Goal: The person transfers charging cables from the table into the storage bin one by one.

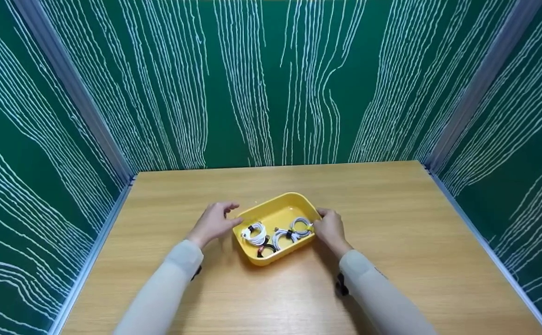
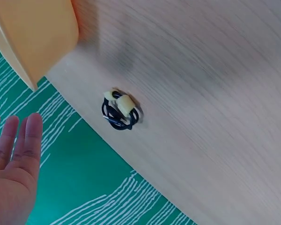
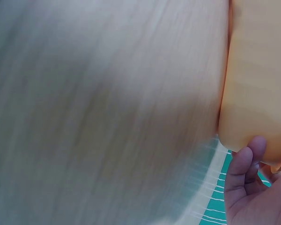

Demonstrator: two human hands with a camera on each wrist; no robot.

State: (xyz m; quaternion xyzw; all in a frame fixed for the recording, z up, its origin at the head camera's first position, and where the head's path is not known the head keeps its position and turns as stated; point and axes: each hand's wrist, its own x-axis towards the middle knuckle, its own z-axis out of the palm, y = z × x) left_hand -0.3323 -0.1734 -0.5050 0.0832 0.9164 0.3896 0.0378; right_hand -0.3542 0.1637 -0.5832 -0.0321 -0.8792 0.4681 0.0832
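A yellow plastic bin (image 1: 282, 211) sits slantwise on the table, with coiled cables along its near side. Among them are a white coil (image 1: 258, 240), a small black cable (image 1: 274, 247) with a bit of red, and a grey coil (image 1: 300, 219) with a yellow tie. My right hand (image 1: 331, 230) grips the bin's right end, its fingertips against the outer wall in the right wrist view. At the left end my left hand (image 1: 214, 222) is spread, thumb close to the rim. The left wrist view shows its fingers (image 2: 33, 133) straight and apart from the bin.
A black coiled cable (image 2: 117, 115) with a pale yellow tie lies on the tabletop outside the bin. Green panels (image 1: 275, 93) with white wavy lines enclose the wooden table (image 1: 159, 200) at the back and both sides, joined by metal posts (image 1: 478, 88).
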